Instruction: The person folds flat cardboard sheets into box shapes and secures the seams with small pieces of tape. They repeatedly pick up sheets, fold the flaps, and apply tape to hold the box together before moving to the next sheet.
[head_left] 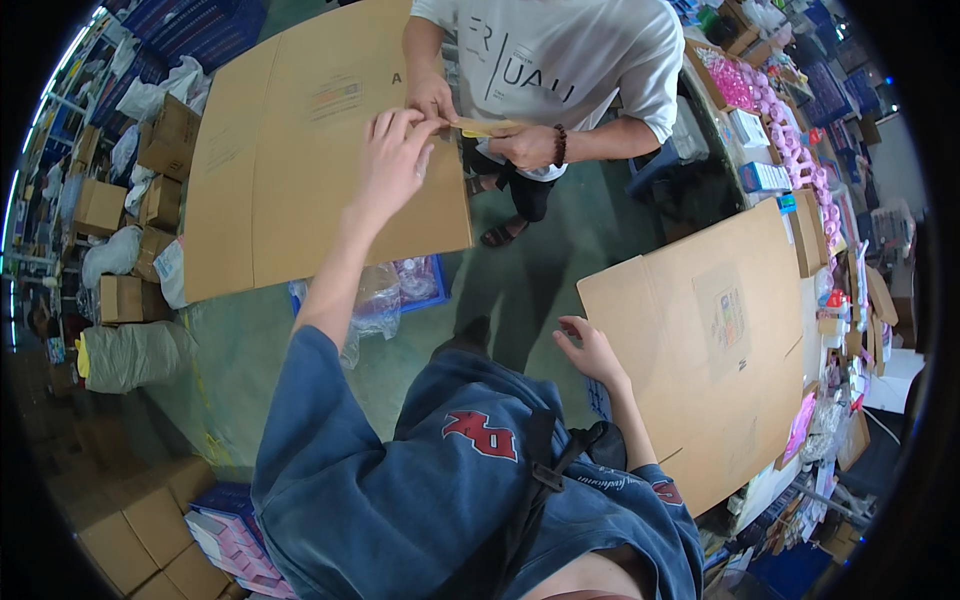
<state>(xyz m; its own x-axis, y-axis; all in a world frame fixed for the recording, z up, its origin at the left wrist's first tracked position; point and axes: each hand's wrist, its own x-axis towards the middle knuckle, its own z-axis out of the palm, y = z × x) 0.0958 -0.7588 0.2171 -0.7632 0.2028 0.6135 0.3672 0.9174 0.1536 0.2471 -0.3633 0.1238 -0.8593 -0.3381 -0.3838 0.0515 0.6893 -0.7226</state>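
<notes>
My left hand reaches forward over a large flat cardboard sheet, its fingers bent and closed at the tips. Those fingertips meet a co-worker's hand; whatever they may pinch is too small to make out. Between the co-worker's two hands stretches a flat yellowish strip, one end close to my fingers. On the right, my right hand is held with fingers apart and nothing in it. It is beside the left edge of a second cardboard sheet.
Below the first sheet, a blue crate holds plastic-wrapped items. Brown cartons and bags line the left side. Stacked boxes stand at lower left. A long bench at right carries pink goods and small boxes. The co-worker stands opposite.
</notes>
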